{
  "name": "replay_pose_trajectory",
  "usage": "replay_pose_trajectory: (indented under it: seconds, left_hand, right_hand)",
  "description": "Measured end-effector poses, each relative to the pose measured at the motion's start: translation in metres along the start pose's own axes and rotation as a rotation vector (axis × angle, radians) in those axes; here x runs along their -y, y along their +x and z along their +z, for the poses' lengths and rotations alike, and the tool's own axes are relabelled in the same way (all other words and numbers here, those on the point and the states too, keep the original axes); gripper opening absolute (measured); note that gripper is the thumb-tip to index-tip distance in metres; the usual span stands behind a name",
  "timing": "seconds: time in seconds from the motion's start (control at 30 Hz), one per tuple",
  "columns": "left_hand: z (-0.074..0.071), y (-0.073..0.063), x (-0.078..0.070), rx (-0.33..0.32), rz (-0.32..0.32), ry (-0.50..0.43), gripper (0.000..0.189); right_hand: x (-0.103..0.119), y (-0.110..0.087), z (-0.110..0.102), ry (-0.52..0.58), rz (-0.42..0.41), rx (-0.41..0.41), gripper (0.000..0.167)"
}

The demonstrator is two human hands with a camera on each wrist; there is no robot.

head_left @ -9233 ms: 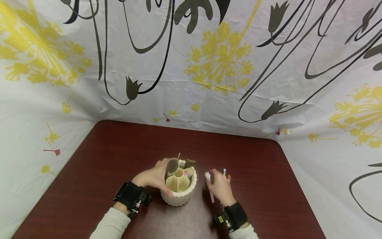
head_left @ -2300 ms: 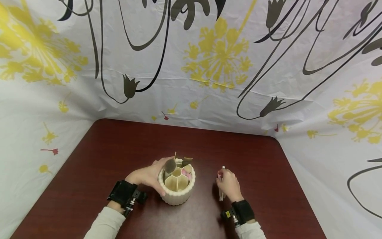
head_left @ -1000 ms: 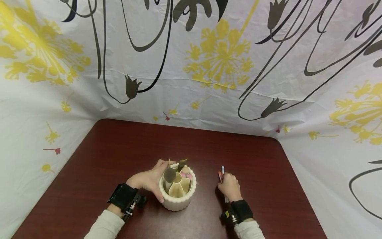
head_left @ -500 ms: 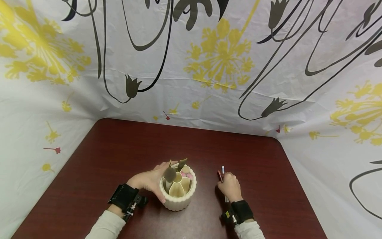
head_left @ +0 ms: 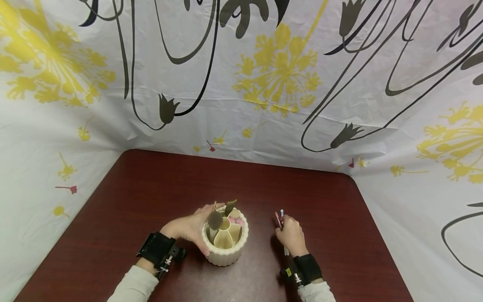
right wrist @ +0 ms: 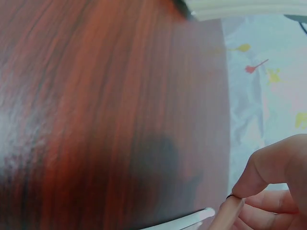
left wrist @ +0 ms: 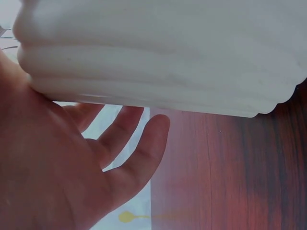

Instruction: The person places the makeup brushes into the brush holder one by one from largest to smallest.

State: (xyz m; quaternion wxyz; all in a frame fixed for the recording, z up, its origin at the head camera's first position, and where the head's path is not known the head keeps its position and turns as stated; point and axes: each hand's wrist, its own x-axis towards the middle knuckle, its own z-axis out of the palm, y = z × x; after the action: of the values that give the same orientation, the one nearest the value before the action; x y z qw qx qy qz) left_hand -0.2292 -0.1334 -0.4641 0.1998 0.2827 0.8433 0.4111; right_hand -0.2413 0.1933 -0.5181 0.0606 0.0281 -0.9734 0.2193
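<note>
My left hand (head_left: 190, 228) holds a cream round holder (head_left: 222, 256) with a scalloped rim, its thumb on the near side and fingers round the far side. The left wrist view shows the holder's ribbed wall (left wrist: 158, 67) above the curved fingers. Inside are dividers, a round grey-brown piece (head_left: 215, 220), an olive-brown piece (head_left: 230, 207) and pink pieces (head_left: 237, 220). My right hand (head_left: 292, 235) pinches a thin reddish stick (head_left: 277, 216), its lower part hidden by the fingers. Beneath that hand lie slim white sticks (right wrist: 180, 222).
The dark red wooden table (head_left: 170, 184) has rounded far corners. Behind and beside it hangs a white sheet (head_left: 211, 84) with yellow and grey flower prints. Each wrist carries a black camera strap (head_left: 156, 249).
The pink-handled brush with white bristles has left the table, and more pink shows in the holder. The holder's inside has turned slightly. My right hand moved right; its stick now angles differently.
</note>
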Motion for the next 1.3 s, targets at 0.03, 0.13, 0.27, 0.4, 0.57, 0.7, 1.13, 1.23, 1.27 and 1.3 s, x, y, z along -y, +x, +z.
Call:
replay_pose_trajectory:
  seconds: [0.03, 0.13, 0.27, 0.4, 0.57, 0.7, 1.13, 1.23, 1.27, 1.3]
  left_hand:
    - [0.000, 0.000, 0.000, 0.002, -0.002, -0.003, 0.125]
    - [0.000, 0.000, 0.001, 0.008, -0.010, -0.016, 0.124]
    - [0.001, 0.001, 0.002, 0.011, -0.009, -0.017, 0.124]
    - [0.000, 0.001, 0.003, 0.010, -0.002, -0.029, 0.123]
    - [-0.001, 0.001, 0.002, 0.005, 0.011, -0.047, 0.121]
    - [-0.001, 0.000, 0.001, 0.003, 0.005, -0.039, 0.121]
    - [0.000, -0.002, 0.001, 0.010, -0.005, -0.065, 0.121]
    - [0.000, -0.002, 0.001, 0.011, 0.003, -0.069, 0.121]
    - [0.000, -0.002, 0.001, 0.011, 0.006, -0.070, 0.121]
    - [0.000, -0.002, 0.001, 0.009, 0.008, -0.070, 0.121]
  right_hand:
    - [0.002, 0.000, -0.001, 0.007, -0.005, -0.011, 0.021]
    - [0.006, -0.002, -0.006, 0.027, -0.028, -0.047, 0.024]
    - [0.013, -0.005, -0.013, 0.064, -0.066, -0.077, 0.028]
    - [0.021, -0.008, -0.022, 0.098, -0.088, -0.088, 0.029]
    - [0.033, -0.012, -0.032, 0.136, -0.118, -0.096, 0.027]
    - [0.040, -0.013, -0.039, 0.157, -0.143, -0.103, 0.027]
    - [0.055, -0.019, -0.051, 0.255, -0.221, -0.145, 0.026]
    - [0.060, -0.021, -0.055, 0.276, -0.251, -0.163, 0.024]
    - [0.062, -0.022, -0.056, 0.280, -0.257, -0.168, 0.024]
    - [0.063, -0.022, -0.058, 0.288, -0.266, -0.173, 0.024]
